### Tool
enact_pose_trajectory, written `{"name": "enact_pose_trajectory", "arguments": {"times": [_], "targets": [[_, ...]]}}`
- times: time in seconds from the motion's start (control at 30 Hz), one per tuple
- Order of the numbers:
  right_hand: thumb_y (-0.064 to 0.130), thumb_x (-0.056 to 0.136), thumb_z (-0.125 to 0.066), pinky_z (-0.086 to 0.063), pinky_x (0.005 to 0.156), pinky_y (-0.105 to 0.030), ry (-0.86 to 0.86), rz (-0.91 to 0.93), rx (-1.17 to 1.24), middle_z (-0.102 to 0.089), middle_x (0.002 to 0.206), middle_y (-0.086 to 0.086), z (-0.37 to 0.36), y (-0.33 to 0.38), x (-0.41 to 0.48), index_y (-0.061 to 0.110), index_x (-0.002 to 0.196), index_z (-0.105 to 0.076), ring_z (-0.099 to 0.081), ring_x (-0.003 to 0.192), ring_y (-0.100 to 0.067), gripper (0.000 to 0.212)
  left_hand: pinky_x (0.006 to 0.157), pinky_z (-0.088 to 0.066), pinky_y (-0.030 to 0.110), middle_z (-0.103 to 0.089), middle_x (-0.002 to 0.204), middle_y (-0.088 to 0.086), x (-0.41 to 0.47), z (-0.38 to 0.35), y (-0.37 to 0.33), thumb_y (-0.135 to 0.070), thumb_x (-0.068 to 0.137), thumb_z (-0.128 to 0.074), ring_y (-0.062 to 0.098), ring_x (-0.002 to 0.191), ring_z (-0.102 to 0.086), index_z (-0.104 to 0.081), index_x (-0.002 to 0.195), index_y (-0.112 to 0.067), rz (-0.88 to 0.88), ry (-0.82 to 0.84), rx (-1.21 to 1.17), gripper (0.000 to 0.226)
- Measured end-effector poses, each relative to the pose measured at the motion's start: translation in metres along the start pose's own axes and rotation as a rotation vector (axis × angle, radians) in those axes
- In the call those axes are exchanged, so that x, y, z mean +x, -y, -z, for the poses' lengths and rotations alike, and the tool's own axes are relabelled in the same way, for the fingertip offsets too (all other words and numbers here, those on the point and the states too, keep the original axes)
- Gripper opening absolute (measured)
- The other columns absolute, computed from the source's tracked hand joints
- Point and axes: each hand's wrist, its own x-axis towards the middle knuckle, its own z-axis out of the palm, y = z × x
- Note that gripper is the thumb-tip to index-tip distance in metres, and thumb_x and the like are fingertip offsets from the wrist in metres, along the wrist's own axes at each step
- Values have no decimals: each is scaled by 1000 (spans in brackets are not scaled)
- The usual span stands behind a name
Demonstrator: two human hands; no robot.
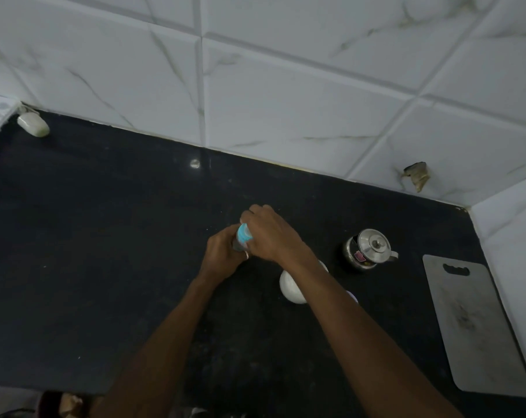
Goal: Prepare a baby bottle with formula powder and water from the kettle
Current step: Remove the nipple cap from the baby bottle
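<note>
Dark stone countertop fills most of frame, white marble-look wall tiles across the top and down the right edge. Center frame: both hands on the baby bottle, held just above/at the counter, tilted, blue collar showing btwn the hands. Left hand wraps the clear body from below, fingers closed round it. Right hand closed over the top end, covering cap/teat so can't tell whether lid is on, off or half-turned. Steel kettle w/ lid on sits right of center, near the right forearm but apart from it. White round container, prob the formula tub or its lid, lies just under the right forearm, partly hidden; something small & pale peeks out right of the arm, too hidden to ID. Grey cutting board lower right, white soap-like item upper left, neither in play. Step, judged: twisting the collar, either opening to load powder/water or closing to finish; contents of bottle not visible so progress unclear. Next move calls for firm counter-grip w/ left while right turns, keep bottle upright-ish to avoid spill, then reach right for tub or kettle.
</note>
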Motion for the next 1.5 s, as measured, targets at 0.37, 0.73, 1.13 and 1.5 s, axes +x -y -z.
{"name": "enact_pose_trajectory", "arguments": {"times": [0.37, 0.73, 1.13, 1.5], "targets": [[56, 92, -63, -51, 81, -36, -84, -165, -71, -64, 116, -9, 0, 12, 0, 11, 124, -57, -66, 100, -25, 55, 69, -51, 11, -68, 89, -20, 1, 1, 0, -1, 79, -82, -3, 85, -69, -65, 103, -32, -35, -8, -24, 43], [53, 90, -66, -56, 86, -41, -61, -159, -99, -56, 123, -11, 12, 12, 3, 14, 130, -53, -63, 104, -28, 58, 69, -49, 6, -64, 86, -19, 1, -1, 4, -1, 78, -84, -13, 84, -66, -70, 105, -8, 24, 5, -19, 31], [35, 84, -76, -54, 94, -47, 74, -95, -101, -43, 137, -14, 11, 11, 4, 17, 139, -45, -53, 119, -33, 66, 70, -47, 5, -66, 94, -23, 0, -2, 7, -1, 76, -85, -14, 87, -66, -71, 112, -9, -21, -21, -41, 39], [25, 92, -68, -48, 76, -33, -20, -73, -99, -57, 121, -12, 11, 20, 2, 13, 126, -55, -63, 102, -27, 38, 59, -46, 9, -65, 77, -16, 2, -2, 3, -1, 79, -83, -4, 71, -65, -62, 88, -32, -7, -6, -24, 38]]}}
